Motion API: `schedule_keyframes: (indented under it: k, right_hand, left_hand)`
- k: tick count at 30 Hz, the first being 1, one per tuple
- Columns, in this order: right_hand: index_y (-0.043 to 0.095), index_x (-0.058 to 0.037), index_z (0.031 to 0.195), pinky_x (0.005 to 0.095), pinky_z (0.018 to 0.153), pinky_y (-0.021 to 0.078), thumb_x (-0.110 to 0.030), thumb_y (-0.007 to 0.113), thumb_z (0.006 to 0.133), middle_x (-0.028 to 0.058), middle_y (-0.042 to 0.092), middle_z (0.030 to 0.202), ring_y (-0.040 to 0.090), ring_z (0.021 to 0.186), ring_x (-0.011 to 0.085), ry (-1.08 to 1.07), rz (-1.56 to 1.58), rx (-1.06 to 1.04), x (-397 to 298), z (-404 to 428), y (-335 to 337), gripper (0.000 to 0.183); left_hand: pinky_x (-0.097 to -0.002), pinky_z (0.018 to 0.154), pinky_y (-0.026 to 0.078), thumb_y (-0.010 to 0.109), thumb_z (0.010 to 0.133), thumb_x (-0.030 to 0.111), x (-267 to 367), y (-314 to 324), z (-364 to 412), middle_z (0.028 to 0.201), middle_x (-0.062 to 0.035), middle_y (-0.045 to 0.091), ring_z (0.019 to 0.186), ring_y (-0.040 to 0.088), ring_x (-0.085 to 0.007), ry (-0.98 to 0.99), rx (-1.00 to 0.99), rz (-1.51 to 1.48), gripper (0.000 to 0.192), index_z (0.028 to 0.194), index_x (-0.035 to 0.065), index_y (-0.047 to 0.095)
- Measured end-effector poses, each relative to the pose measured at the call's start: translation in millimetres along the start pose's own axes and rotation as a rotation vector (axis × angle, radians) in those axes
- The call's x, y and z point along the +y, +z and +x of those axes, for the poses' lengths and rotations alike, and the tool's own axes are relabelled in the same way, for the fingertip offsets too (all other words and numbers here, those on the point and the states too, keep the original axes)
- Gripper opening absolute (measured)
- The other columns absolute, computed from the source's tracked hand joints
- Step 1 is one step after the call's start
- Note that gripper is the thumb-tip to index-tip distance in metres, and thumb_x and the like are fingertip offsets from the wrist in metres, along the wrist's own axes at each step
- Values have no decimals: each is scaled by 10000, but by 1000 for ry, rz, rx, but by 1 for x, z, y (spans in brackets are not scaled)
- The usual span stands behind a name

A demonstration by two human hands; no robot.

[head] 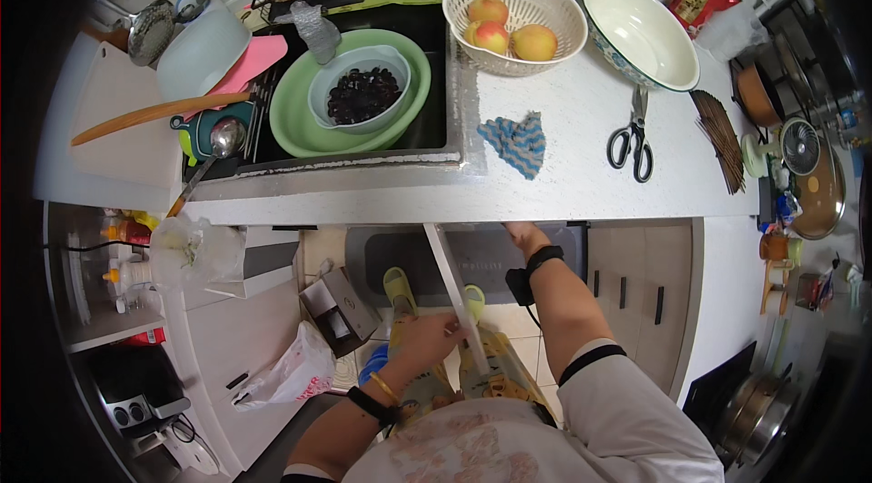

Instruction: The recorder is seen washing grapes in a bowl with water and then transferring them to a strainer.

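A cabinet door [458,299] stands swung out below the counter, seen edge-on. My left hand [428,340] is at its near end, fingertips at the edge; whether they grip it is unclear. My right hand [523,235] reaches under the counter's front edge, its fingers hidden. Above on the counter lie a blue-and-grey striped cloth [516,142] and black-handled scissors [633,149]. A white plastic colander [516,55] holds several peach-like fruits [535,43]. In the sink, a light bowl of dark fruit [364,96] sits inside a green basin [286,118].
An enamel basin [644,33] rests beside the colander, near a dark slatted mat [719,142]. A ladle [227,137] and a wooden handle [157,116] overhang the left counter. On the floor at left are an open cardboard box [340,312] and a plastic bag [293,370].
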State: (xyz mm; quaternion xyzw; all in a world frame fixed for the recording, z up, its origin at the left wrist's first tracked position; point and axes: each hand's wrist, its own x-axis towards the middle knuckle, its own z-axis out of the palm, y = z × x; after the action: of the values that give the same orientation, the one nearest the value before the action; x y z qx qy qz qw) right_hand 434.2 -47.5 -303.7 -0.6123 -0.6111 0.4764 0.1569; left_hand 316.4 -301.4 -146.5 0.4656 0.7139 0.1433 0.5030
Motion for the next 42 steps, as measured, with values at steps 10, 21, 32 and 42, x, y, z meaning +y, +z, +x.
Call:
schedule_keyframes:
  k: [10,21,32,42]
  right_hand:
    - [548,-79,1223,294,962,353,-336,532,909,73,575,1187,489,1105,178,55,-199,-781,-22,-75,-148,406]
    - [579,-12,1091,269,836,467,-275,499,932,67,623,1042,591,914,135,-226,205,-878,-224,-92,-162,318]
    - [442,-35,1207,283,711,461,-335,629,840,66,594,981,573,844,146,-427,-300,-763,-388,53,36,510]
    - [587,-190,1150,423,901,426,-408,674,736,120,573,1164,512,1107,307,-548,-1028,-361,-357,156,170,475]
  left_hand:
    - [-540,855,389,502,849,497,68,22,48,1109,-152,585,1019,565,-314,59,-227,304,577,1331,195,403]
    - [-296,707,476,579,859,177,45,-131,10,929,-102,633,786,595,-202,406,117,-273,230,1055,65,622]
    - [-379,680,439,545,832,47,-82,-346,45,827,-87,565,759,533,-271,323,862,134,95,892,43,618]
    - [-391,848,381,552,767,31,-96,-376,76,974,-56,559,931,518,-242,439,693,398,211,966,75,603]
